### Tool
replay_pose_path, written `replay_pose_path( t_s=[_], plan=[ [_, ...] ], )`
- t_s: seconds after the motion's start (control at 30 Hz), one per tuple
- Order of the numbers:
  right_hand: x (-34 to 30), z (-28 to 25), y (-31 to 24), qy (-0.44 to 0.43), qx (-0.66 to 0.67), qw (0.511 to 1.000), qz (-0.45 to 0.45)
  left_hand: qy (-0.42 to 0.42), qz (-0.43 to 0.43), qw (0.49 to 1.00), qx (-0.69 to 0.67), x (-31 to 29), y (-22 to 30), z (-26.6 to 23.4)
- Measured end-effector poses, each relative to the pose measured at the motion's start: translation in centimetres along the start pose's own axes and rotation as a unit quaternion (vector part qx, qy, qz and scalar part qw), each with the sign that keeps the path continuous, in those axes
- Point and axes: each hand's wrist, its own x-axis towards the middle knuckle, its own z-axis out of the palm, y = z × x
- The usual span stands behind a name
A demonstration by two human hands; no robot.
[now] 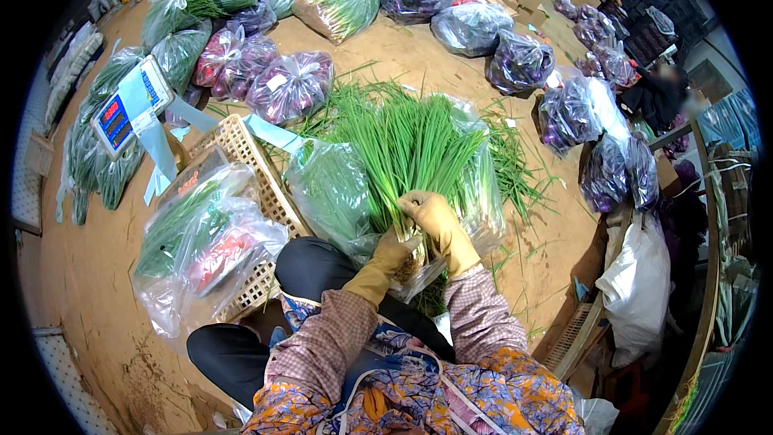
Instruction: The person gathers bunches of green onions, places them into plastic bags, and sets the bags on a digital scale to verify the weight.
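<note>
Both my hands wear yellow rubber gloves. A bunch of green onions [403, 141] stands fanned out in front of me, its leaves pointing away and its pale root ends toward me. Low on the bunch, my left hand [390, 260] is closed round the stems near the roots. My right hand [440, 229] is closed too, its fingers curled against the stems just above; the fingertips are partly hidden. A clear plastic bag [326, 185] with greens lies beside the bunch on the left. More white-stemmed onions [481, 189] lie to the right.
At left, a digital scale display [133, 109] stands by a beige plastic crate [262, 274] with bagged greens [193, 234] over it. Bagged purple vegetables [291, 84] lie ahead and at right [568, 117]. Loose leaves [515, 165] litter the floor. A person [656, 101] sits far right.
</note>
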Motion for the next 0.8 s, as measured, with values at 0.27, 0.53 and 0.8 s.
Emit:
replay_pose_path(
  t_s=[0.27, 0.53, 0.8],
  plan=[
    [0.3, 0.4, -0.3, 0.031, 0.045, 0.998, 0.006, 0.006, 0.005, 1.0, -0.029, -0.2, 0.2, 0.0],
    [1.4, 0.1, -0.5, -0.009, -0.062, 0.998, -0.01, 0.025, -0.027, 0.999, -0.009, -0.8, 1.5, 0.0],
    [2.6, -0.2, 7.0, 0.144, 0.645, 0.746, 0.076, 0.029, -0.101, 0.957, -0.271, -0.7, 3.4, -0.2]
  ],
)
